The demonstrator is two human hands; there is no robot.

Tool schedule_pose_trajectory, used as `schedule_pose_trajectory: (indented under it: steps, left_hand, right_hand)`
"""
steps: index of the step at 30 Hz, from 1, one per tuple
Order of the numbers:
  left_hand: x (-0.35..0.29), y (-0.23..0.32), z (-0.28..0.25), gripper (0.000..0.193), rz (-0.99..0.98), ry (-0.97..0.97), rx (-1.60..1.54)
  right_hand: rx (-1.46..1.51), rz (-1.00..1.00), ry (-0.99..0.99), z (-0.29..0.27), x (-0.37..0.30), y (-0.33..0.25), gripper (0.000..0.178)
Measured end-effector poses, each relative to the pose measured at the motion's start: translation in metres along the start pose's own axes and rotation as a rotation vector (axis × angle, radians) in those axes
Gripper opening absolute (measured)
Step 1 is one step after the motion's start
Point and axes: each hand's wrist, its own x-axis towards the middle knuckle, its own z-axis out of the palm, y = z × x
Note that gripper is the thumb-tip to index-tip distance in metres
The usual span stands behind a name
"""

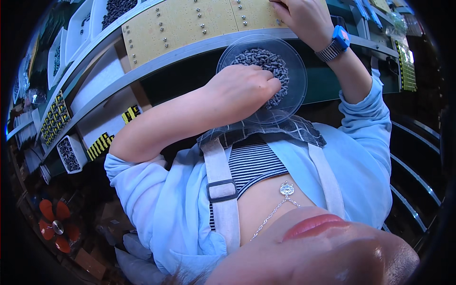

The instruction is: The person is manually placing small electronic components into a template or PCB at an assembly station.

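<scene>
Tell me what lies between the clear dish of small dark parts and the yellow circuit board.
In the head view, only the grey rail of the workbench lies between the clear dish and the yellow circuit board.

The right hand [304,16] runs off the top edge of the frame, so its fingertips and whatever they pinch cannot be seen. The left hand [242,90] covers part of the clear round dish [289,102], its fingertips buried among the small dark parts [266,61], each too small to tell apart. The yellow circuit board [190,23] is cut off at the top.
</scene>
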Motion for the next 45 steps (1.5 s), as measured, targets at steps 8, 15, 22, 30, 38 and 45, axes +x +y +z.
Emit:
schedule_pose_trajectory:
  steps: [8, 15, 22, 30, 38, 45]
  left_hand:
    - [-0.009, -0.004, 0.000, 0.010, 0.017, 0.073, -0.028]
    - [-0.014, -0.005, -0.004, 0.013, -0.004, 0.075, -0.114]
    - [-0.009, -0.002, -0.015, 0.013, 0.004, 0.147, -0.165]
    - [-0.022, -0.008, -0.037, 0.017, -0.088, 0.264, -0.216]
    - [-0.037, -0.045, -0.066, 0.019, -0.361, 0.459, -0.220]
    - [0.003, -0.076, -0.069, 0.017, -0.646, 0.523, -0.352]
  right_hand:
    - [0.075, -0.173, -0.129, -0.011, 0.008, 0.014, 0.012]
    - [-0.023, -0.364, -0.181, -0.019, 0.015, 0.022, 0.013]
    - [0.083, -0.659, 0.089, 0.024, 0.014, 0.073, 0.017]
    - [0.160, -0.282, -0.076, -0.022, 0.014, 0.017, 0.011]
    - [0.117, -0.396, -0.529, -0.019, -0.053, -0.066, 0.018]
    - [0.210, -0.348, -0.661, -0.007, -0.054, -0.066, 0.023]
